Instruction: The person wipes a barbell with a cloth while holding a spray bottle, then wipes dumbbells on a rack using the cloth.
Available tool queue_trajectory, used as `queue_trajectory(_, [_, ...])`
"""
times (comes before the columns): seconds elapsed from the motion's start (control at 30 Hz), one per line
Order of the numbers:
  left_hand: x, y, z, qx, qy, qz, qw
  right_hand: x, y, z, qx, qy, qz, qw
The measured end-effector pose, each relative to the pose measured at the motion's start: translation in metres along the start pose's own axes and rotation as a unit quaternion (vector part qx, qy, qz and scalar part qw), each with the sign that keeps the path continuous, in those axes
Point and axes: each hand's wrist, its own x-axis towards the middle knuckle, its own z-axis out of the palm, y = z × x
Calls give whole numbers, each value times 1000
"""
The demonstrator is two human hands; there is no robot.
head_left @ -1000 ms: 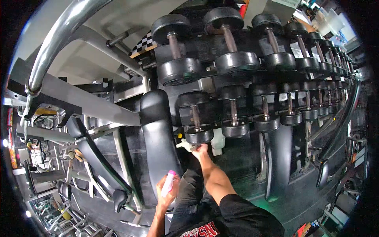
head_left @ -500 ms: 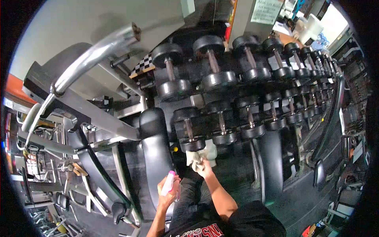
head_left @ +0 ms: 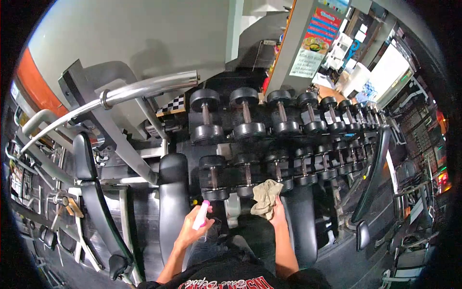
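My left hand (head_left: 193,228) is wrapped round a spray bottle (head_left: 201,215) with a white and pink head, held in front of my body. In my right hand (head_left: 278,214) is a crumpled beige cloth (head_left: 265,197), raised in front of the lower row of the rack. Behind the cloth, a black dumbbell (head_left: 277,166) is partly covered. Another lower-row dumbbell (head_left: 213,177) stands just beyond the spray bottle. Whether the cloth touches any dumbbell I cannot tell.
Upper-row dumbbells (head_left: 247,113) line the rack away to the right. A padded bench (head_left: 173,207) stands at my left, another black pad (head_left: 299,224) at my right. A machine's chrome bar (head_left: 144,88) juts in from the left. A pillar with signs (head_left: 308,62) rises behind.
My right hand has moved right and up with the cloth, away from the lower left dumbbells. My left hand has shifted slightly left, still holding the spray bottle. The view has tilted up.
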Motion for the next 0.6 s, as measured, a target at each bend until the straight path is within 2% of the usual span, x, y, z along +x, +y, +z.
queue_trajectory(0.2, [13,-7,2,56,-6,79,995,-37,4,30,8,13,-63,998])
queue_trajectory(0.27, [30,-25,-3,135,29,266,954,-49,4,51,14,11,-63,998])
queue_trajectory(0.3, [33,-24,-4,135,26,268,953,-48,10,41,18,9,-64,998])
queue_trajectory(0.33, [36,-23,-4,31,9,163,986,-52,11,45,19,9,-67,998])
queue_trajectory(0.37, [41,-22,-4,-73,-9,53,996,-57,11,49,18,15,-57,998])
queue_trajectory(0.4, [48,-21,-6,-76,-12,54,996,-60,10,52,16,21,-46,999])
queue_trajectory(0.47, [62,-21,-11,-71,-37,-44,996,-56,10,52,37,30,-19,999])
queue_trajectory(0.5, [71,-21,-13,-74,-39,-44,996,-54,10,56,41,25,-23,999])
queue_trajectory(0.57, [91,-20,-13,-10,-19,71,997,-43,9,62,44,22,-30,998])
queue_trajectory(0.6, [99,-16,-14,-13,-21,70,997,-35,10,65,52,34,-36,997])
